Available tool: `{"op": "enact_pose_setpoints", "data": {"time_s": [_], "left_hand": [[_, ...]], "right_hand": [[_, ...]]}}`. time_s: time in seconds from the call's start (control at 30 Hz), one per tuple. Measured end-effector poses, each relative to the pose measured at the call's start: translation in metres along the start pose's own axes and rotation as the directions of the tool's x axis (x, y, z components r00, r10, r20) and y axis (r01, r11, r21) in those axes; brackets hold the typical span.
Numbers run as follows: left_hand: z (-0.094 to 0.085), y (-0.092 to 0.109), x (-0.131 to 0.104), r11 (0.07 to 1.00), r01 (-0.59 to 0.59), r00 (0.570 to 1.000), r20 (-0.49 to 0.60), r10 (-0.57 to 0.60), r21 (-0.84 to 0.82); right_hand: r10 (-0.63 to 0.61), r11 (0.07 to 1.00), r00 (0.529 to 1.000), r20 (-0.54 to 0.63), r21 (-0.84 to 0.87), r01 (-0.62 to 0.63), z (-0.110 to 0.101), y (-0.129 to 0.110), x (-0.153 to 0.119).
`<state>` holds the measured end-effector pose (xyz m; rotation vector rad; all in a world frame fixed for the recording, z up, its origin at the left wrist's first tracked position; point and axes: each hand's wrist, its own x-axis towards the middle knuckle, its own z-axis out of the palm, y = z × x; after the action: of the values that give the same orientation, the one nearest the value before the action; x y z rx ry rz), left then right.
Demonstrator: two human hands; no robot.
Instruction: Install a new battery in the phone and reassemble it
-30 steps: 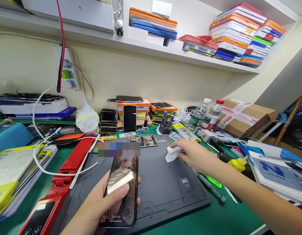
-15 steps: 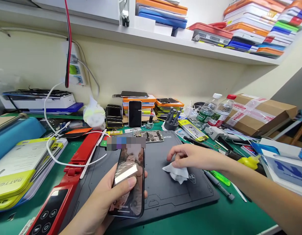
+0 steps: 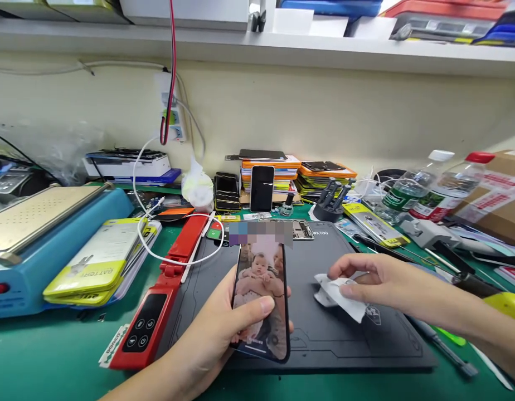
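Observation:
A phone [image 3: 261, 301] with its screen lit, showing a photo, is gripped in my left hand [image 3: 224, 317]; the thumb lies over the screen and fingertips show at the right edge. Part of its top is blurred out. To the right, my right hand [image 3: 366, 278] pinches a crumpled white tissue [image 3: 345, 298] between thumb and fingers, just above the dark work mat [image 3: 307, 348]. Beyond the held phone, an opened phone body [image 3: 303, 229] lies at the mat's far edge.
Left are a red folding device [image 3: 157, 301], yellow battery packs [image 3: 94, 262] and a blue machine [image 3: 65, 239]. A white cable [image 3: 190, 262] loops nearby. At the back stand an upright phone [image 3: 262, 189] and a tool holder [image 3: 328, 209]; bottles [image 3: 445, 192] and a box [image 3: 500, 195] are right.
The view has turned left, so things sit further right in the frame. The phone's screen now shows its photo more clearly, with less glare. The tissue looks more spread out in my right hand.

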<state>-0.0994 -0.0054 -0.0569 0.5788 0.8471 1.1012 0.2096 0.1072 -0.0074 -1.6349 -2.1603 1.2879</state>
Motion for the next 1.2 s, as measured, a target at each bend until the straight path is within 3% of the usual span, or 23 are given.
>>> {"op": "enact_pose_setpoints", "data": {"time_s": [0.13,0.2,0.27,0.43,0.6,0.7,0.8,0.97,1.07,1.2], "left_hand": [[-0.001,-0.003,0.001,1.0,-0.028,0.999,0.022,0.027,0.014],[-0.002,-0.005,0.002,0.999,-0.043,0.999,0.031,0.042,0.032],[-0.004,-0.006,0.003,0.998,-0.05,0.998,0.038,0.049,0.048],[-0.004,-0.006,0.002,0.996,-0.079,0.996,0.05,0.077,0.044],[-0.001,0.003,0.0,0.993,-0.077,0.992,0.096,0.086,-0.094],[-0.003,0.008,-0.003,0.973,-0.033,0.981,0.177,0.074,-0.226],[-0.006,0.011,-0.005,0.974,-0.019,0.971,0.23,0.072,-0.227],[-0.004,0.012,0.0,0.977,-0.078,0.981,0.158,0.111,-0.198],[-0.003,0.014,0.004,0.958,-0.024,0.987,0.143,0.068,-0.287],[-0.007,0.018,0.001,0.949,0.082,0.969,0.248,-0.004,-0.304]], "right_hand": [[-0.022,0.989,0.968,-0.252,-0.148,-0.016,0.01,0.001,-0.007],[-0.037,0.984,0.949,-0.314,-0.175,-0.02,0.013,0.005,-0.011],[-0.041,0.986,0.952,-0.302,-0.165,-0.01,0.014,0.009,-0.013],[-0.056,0.998,0.991,-0.119,-0.027,0.053,0.016,0.015,-0.008],[-0.06,0.998,0.997,-0.046,0.017,0.061,0.025,0.014,-0.004],[-0.052,0.997,0.993,-0.104,-0.068,0.045,0.026,0.01,-0.005],[-0.071,0.986,0.977,-0.202,-0.161,0.038,0.024,0.006,-0.006],[-0.11,0.976,0.965,-0.239,-0.212,0.059,0.024,0.001,-0.008],[-0.136,0.971,0.954,-0.267,-0.229,0.074,0.023,-0.003,-0.01],[-0.12,0.967,0.934,-0.338,-0.251,0.033,0.021,-0.009,-0.012]]}}
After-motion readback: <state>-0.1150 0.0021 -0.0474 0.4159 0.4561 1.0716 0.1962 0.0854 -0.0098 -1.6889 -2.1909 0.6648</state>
